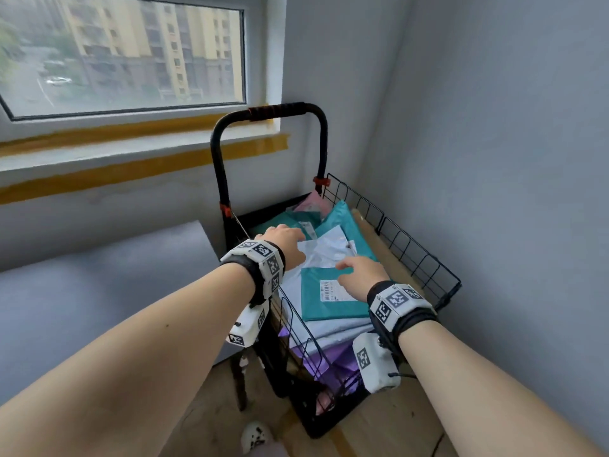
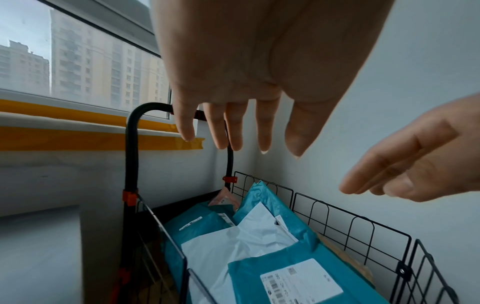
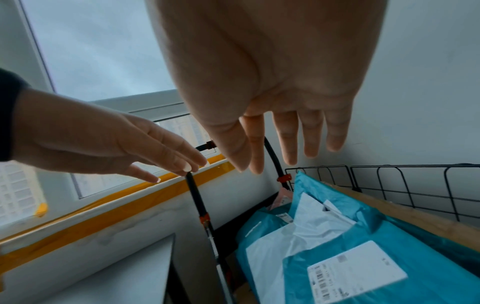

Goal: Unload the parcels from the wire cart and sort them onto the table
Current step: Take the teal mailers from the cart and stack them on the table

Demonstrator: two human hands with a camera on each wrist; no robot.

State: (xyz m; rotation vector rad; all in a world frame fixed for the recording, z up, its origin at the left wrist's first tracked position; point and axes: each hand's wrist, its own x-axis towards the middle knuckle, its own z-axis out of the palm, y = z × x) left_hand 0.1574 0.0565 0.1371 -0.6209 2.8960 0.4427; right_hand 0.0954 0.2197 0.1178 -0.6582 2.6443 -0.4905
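A black wire cart [image 1: 412, 245] in the room's corner is piled with soft mailer parcels. On top lies a teal parcel [image 1: 316, 303] with a white label [image 2: 298, 281] [image 3: 355, 267], partly over a white parcel [image 1: 324, 250] [image 2: 233, 242] [image 3: 298, 236]. More teal, pink and purple parcels lie around and beneath. My left hand [image 1: 286, 240] [image 2: 233, 131] hovers over the white parcel with straight fingers, holding nothing. My right hand [image 1: 361, 275] [image 3: 283, 148] hovers above the teal parcel, fingers straight, empty.
The grey table [image 1: 99, 285] stands left of the cart, under the window sill [image 1: 131, 150]. The cart's black handle [image 1: 273, 110] rises at the far side. Walls close in behind and on the right. A brown cardboard piece [image 3: 415, 218] lies along the cart's right side.
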